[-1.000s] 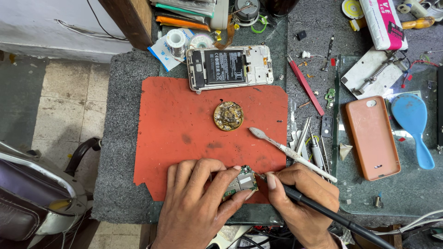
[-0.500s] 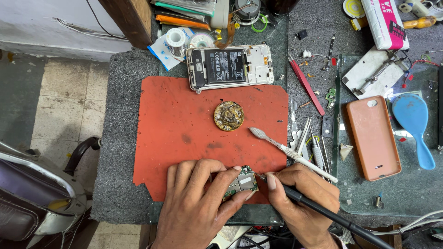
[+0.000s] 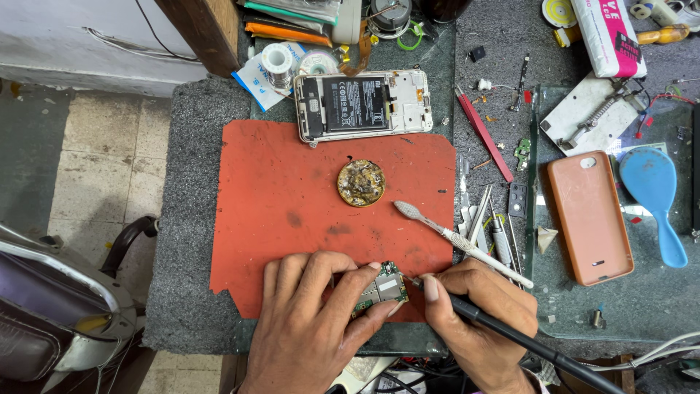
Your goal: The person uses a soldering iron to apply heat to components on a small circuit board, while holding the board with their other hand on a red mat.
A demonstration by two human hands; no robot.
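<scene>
Closely, at the near edge of the mat:
Left fingers: the left hand (image 3: 310, 321) is curled over a small green circuit board (image 3: 380, 288); the thumb (image 3: 375, 315) is pressed up from below and the index finger (image 3: 357, 279) is laid along its top, so the board is pinched between them.
Right fingers: the right hand (image 3: 477, 314) is closed in a pen grip round a black soldering iron (image 3: 510, 332); the thumb (image 3: 431, 288) is held just beside the board's right edge, and the iron's tip is hidden there, so contact cannot be told.
Circuit board: it is held over the near edge of the red mat (image 3: 292, 197), just right of the mat's middle.
Iron cable: it is led off toward the bench's near right corner.
Mat centre: a round brass tip cleaner (image 3: 361, 182) is set there, well apart from the hands.
Beside the right hand: a metal spudger (image 3: 459, 241) is laid slantwise across the mat's right edge, its handle resting just above the knuckles.
Mat far edge: an opened phone (image 3: 362, 104) is laid with its battery showing.
Bench right side: an orange phone case (image 3: 589, 215) and a blue brush (image 3: 654, 193) are placed on a glass sheet (image 3: 620, 306).
</scene>
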